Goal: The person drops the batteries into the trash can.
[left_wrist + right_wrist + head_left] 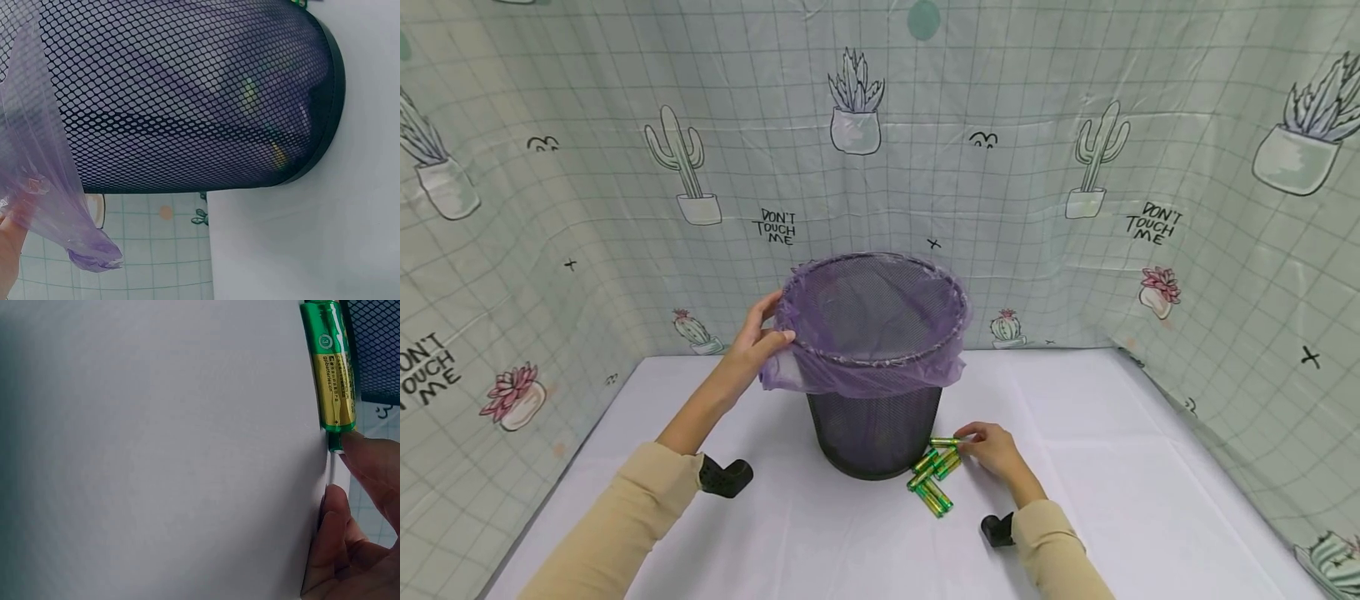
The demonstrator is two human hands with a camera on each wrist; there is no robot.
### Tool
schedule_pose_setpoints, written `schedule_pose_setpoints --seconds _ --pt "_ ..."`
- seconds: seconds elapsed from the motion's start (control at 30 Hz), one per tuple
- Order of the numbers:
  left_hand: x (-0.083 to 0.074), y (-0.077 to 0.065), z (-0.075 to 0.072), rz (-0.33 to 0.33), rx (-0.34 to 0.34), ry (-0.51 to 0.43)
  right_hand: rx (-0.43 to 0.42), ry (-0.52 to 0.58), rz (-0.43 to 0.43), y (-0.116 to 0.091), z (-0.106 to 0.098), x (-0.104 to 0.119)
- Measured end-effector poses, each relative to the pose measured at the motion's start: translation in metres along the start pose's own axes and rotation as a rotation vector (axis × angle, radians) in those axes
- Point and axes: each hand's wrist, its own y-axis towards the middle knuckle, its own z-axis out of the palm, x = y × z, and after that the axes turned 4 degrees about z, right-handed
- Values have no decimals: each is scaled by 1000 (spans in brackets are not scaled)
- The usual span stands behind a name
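Observation:
A black mesh trash can [876, 433] stands upright, lined with a purple trash bag [865, 379] folded over its rim. My left hand [752, 337] grips the can's left rim through the bag, thumb on top. Beside the can's base, several green and gold batteries [934, 493] lie on the table. At the far side of that group, my right hand [992, 450] pinches the end of one battery [334, 381] between thumb and index finger. In the right wrist view its thumb [375, 465] is at the battery's lower end, the other fingers curled below.
A white cloth covers the table [1075, 417]. Behind and to both sides hangs a cactus-print curtain [880, 200]. Through the mesh in the left wrist view, yellow-green patches [250, 92] show inside the can. Black wrist cameras [726, 477] sit at both cuffs.

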Motion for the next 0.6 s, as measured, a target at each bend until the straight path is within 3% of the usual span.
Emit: schedule_pose_setpoints --seconds 0.2,0.6 --pt "0 1 0 5 -1 5 19 -53 -28 -1 -3 3" --pt "0 1 1 2 -3 -1 120 -24 -99 -5 -8 -7"
